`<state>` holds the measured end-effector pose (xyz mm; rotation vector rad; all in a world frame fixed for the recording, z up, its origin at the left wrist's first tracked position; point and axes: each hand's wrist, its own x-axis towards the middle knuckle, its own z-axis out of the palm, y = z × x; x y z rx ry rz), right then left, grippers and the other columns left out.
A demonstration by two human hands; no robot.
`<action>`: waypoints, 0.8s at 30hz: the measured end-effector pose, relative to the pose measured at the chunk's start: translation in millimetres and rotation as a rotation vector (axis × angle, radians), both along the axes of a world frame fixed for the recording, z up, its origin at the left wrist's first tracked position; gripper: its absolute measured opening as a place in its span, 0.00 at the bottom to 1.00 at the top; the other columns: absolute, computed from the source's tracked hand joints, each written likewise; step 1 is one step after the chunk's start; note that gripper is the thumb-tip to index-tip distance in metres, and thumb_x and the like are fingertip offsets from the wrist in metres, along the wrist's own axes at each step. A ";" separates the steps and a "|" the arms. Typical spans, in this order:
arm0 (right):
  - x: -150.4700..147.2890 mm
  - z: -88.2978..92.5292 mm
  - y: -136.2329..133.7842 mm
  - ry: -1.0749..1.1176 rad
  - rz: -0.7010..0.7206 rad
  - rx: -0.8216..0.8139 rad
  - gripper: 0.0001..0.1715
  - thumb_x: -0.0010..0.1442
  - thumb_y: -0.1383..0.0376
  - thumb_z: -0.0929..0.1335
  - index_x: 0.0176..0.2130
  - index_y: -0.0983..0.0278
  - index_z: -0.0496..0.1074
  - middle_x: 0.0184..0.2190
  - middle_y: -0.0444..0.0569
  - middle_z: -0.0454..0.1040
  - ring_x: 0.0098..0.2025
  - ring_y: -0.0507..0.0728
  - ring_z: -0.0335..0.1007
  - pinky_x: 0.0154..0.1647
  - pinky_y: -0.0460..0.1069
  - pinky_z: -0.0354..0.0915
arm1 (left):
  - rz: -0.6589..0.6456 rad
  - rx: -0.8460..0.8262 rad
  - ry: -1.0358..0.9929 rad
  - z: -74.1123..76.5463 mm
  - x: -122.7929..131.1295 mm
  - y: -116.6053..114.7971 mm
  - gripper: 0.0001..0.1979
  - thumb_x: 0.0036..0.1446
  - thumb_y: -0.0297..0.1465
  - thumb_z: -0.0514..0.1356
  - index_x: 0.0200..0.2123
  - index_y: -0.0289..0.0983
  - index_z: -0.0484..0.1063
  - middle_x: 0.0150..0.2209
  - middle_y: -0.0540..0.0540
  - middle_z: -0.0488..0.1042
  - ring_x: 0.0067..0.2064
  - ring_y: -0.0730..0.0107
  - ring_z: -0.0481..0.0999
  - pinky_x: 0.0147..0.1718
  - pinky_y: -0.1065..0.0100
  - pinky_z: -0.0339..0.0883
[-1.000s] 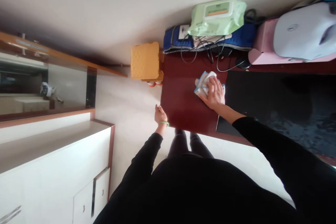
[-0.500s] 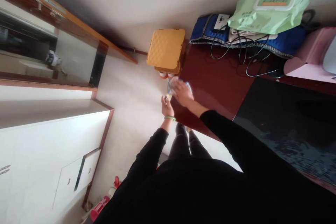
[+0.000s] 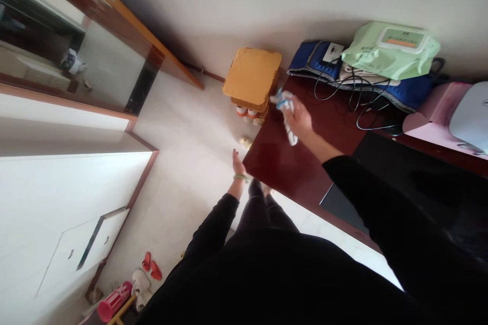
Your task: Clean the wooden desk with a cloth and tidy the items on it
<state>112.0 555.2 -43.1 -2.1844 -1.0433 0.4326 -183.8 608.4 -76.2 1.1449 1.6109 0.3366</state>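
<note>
My right hand grips a crumpled white and blue cloth above the dark red tabletop. Part of the cloth hangs down below the fingers; whether it touches the surface I cannot tell. Beside the table's left corner, my left hand is held with its fingers stretched out and nothing in it. A green band circles the left wrist.
A yellow stool stands past the table's far end, with shoes beneath it. A green wipes pack rests on a blue padded cloth near cables. A black mat and a pink box lie rightward. Red slippers are on the floor.
My right hand has moved from the table's left edge in over the tabletop, lifting the cloth along. My left hand is now farther from it, fingers straighter. The view has shifted.
</note>
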 end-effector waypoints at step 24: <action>-247.6 -16.0 -112.2 0.537 0.524 -0.005 0.26 0.74 0.54 0.69 0.63 0.63 0.82 0.70 0.56 0.75 0.80 0.69 0.59 0.84 0.69 0.49 | 0.063 -0.175 -0.119 33.5 -42.5 29.8 0.42 0.74 0.60 0.33 0.83 0.52 0.48 0.83 0.47 0.54 0.83 0.60 0.55 0.78 0.51 0.55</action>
